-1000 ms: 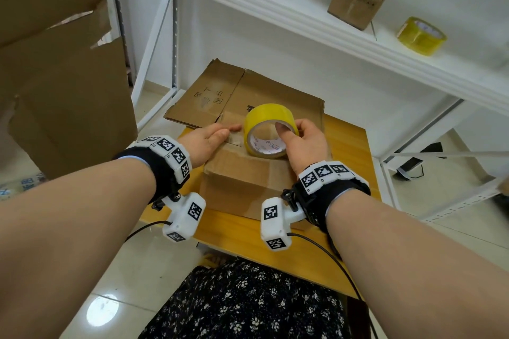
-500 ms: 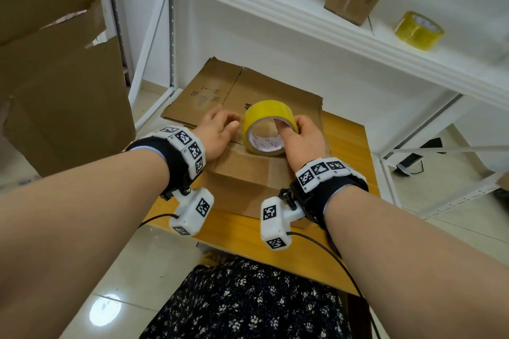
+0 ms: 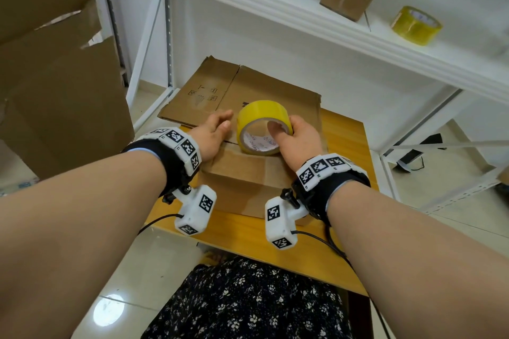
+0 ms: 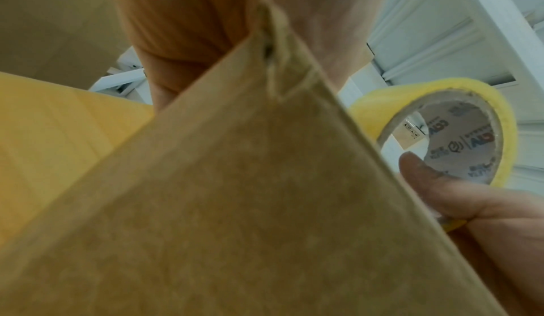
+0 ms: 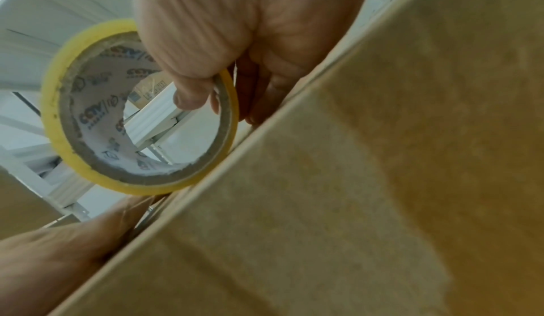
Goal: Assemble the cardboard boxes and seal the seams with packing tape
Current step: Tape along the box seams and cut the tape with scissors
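One tape roll [image 3: 261,125] upright, edge-on

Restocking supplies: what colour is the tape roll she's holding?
Yellow tape roll, gripped by the right hand; head view.

A small orange-yellow wooden table [image 3: 347,140] carries an assembled brown cardboard box [image 3: 242,176] near its front edge. A flattened brown cardboard sheet [image 3: 248,93] lies behind the box, overhanging the table's far left edge.
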The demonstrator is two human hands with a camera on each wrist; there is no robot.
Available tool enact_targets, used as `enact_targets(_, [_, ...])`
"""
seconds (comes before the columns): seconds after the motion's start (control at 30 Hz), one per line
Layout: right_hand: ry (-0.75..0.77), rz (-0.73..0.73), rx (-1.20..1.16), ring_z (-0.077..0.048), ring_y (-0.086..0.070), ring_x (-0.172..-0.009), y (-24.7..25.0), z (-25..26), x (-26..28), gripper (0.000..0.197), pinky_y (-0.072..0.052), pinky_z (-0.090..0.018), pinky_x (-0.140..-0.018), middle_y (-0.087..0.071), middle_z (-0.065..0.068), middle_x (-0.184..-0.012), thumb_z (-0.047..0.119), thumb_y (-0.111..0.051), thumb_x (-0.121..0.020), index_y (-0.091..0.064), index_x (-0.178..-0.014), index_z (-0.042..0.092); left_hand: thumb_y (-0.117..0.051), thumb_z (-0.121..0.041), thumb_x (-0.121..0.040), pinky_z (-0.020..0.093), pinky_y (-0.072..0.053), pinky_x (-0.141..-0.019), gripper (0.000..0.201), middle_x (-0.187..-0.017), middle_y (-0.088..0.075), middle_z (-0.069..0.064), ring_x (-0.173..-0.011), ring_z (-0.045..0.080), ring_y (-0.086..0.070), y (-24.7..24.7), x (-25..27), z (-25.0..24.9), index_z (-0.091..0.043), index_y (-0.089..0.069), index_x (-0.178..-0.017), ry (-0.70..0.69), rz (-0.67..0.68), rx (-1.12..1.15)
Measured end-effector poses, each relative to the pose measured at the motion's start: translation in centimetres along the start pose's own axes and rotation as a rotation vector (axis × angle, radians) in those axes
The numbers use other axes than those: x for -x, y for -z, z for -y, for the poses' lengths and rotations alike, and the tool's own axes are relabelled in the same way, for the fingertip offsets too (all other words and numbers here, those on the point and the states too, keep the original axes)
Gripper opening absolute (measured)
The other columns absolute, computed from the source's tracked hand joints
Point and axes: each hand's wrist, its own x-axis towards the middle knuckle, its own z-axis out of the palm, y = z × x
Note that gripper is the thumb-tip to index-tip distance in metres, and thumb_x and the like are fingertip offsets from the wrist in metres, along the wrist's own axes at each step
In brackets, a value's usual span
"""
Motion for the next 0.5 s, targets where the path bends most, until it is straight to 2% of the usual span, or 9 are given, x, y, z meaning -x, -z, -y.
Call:
enact_targets(0.1, [-0.002, -0.011, -0.012, -0.007, -0.053, -0.069, 0.1, 0.0, -0.1, 0.020, -0.036, -0.019, -0.056, -0.063, 0.001, -0.082, 0.036, -0.057, -0.096, -0.059, -0.091, 0.017, -0.022, -0.046, -0.103, 0.035, -0.032, -0.111, 0.046, -0.149, -0.041, 0.003, -0.133, 0.026, -0.044, 0.0, 0.1, 0.1, -0.036, -0.024, -0.148, -0.006, -0.019, 0.021])
enact_targets(0.2, [-0.005, -0.027, -0.044, -0.016, -0.058, -0.077, 0.0, 0.2, -0.2, 0.022, -0.038, -0.018, -0.057, -0.067, -0.006, -0.091, 0.033, -0.056, -0.097, -0.062, -0.100, 0.012, -0.022, -0.045, -0.103, 0.032, -0.029, -0.110, 0.046, -0.150, -0.040, 0.002, -0.134, 0.025, -0.042, -0.2, 0.1, 0.2, -0.033, -0.028, -0.147, -0.013, -0.045, 0.041])
enact_targets(0.37, [-0.062, -0.087, -0.061, -0.022, -0.065, -0.086, 0.1, -0.2, -0.7, 0.013, -0.041, -0.020, -0.054, -0.070, -0.007, -0.093, 0.023, -0.054, -0.095, -0.061, -0.096, 0.013, -0.024, -0.043, -0.104, 0.033, -0.032, -0.108, 0.044, -0.147, -0.044, 0.001, -0.131, 0.026, -0.046, -0.3, 0.2, 0.0, -0.034, -0.030, -0.146, 0.006, -0.067, 0.036])
enact_targets(0.5, [-0.068, -0.097, -0.046, -0.022, -0.066, -0.080, 0.1, -0.9, -1.0, 0.007, -0.050, -0.028, -0.063, -0.070, -0.004, -0.085, 0.022, -0.055, -0.092, -0.061, -0.091, 0.018, -0.024, -0.043, -0.104, 0.035, -0.034, -0.106, 0.043, -0.146, -0.045, 0.001, -0.129, 0.027, -0.048, -0.3, 0.4, -0.2, -0.034, -0.030, -0.146, 0.028, -0.070, 0.012])
